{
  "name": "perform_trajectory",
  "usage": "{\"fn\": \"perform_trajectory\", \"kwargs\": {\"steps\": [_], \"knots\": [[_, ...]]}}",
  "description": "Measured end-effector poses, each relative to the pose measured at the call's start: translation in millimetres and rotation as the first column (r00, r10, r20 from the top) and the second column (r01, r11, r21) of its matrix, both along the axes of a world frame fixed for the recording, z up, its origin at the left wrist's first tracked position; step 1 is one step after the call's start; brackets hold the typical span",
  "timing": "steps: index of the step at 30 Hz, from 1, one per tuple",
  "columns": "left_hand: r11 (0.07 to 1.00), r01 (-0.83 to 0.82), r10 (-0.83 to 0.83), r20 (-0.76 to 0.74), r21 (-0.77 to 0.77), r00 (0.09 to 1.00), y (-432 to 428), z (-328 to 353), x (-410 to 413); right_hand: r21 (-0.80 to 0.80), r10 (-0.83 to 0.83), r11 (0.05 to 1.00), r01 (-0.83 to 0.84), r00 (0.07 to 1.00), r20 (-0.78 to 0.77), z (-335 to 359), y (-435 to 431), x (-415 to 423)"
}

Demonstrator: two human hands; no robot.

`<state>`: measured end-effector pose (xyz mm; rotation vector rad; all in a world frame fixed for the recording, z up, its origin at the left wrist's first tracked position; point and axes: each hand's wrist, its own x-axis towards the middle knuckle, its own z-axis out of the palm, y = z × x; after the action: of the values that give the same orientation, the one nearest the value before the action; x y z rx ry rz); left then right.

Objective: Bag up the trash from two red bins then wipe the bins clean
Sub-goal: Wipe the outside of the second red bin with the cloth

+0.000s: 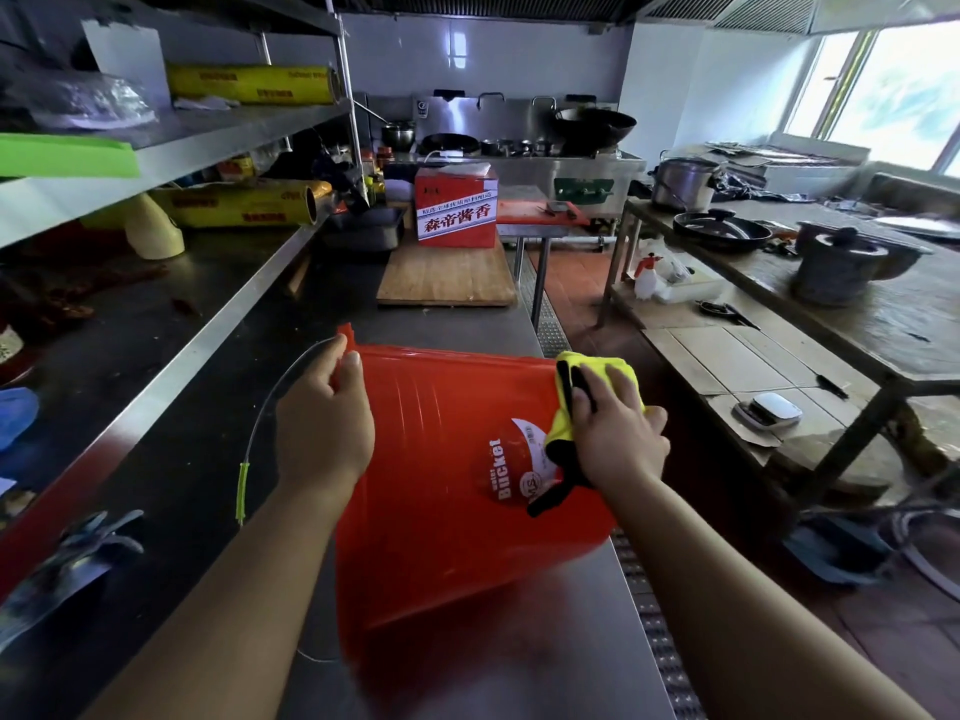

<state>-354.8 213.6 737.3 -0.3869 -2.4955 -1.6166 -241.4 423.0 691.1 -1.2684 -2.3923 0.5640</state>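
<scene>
One wide-angle view from the person's head faces forward and down, close above the red bin [441,459] on the counter [447,324], stove [571,163] far beyond it.

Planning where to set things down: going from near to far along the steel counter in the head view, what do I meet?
Red bucket → wooden cutting board → red carton → black wok on the stove beyond.
</scene>
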Motion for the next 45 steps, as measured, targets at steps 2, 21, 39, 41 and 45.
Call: {"fn": "perform_trajectory", "kwargs": {"steps": [2,21,39,41,45], "knots": [[1.000,-0.008,0.008,-0.028,0.002,1.000,-1,4,9,0.000,-0.010,1.000,0.010,1.000,-0.003,-1,0,1],[0.992,0.037,-0.040,0.020,0.120,0.999,-22,11,30,0.117,0.296,0.952,-0.283,0.949,-0.110,34,-69,13],[0.981,0.069,-0.090,-0.109,-0.180,0.990,-42,-1,55,0.124,0.309,0.945,-0.304,0.951,-0.024,51,-106,-22],[0.983,0.066,-0.082,-0.093,-0.170,0.992,-41,-1,50,0.135,0.425,0.899,-0.416,0.904,-0.045,57,-123,-27],[0.988,0.056,-0.074,-0.122,-0.144,0.990,-38,2,42,0.187,0.580,0.801,-0.569,0.815,-0.006,63,-149,-33]]}}
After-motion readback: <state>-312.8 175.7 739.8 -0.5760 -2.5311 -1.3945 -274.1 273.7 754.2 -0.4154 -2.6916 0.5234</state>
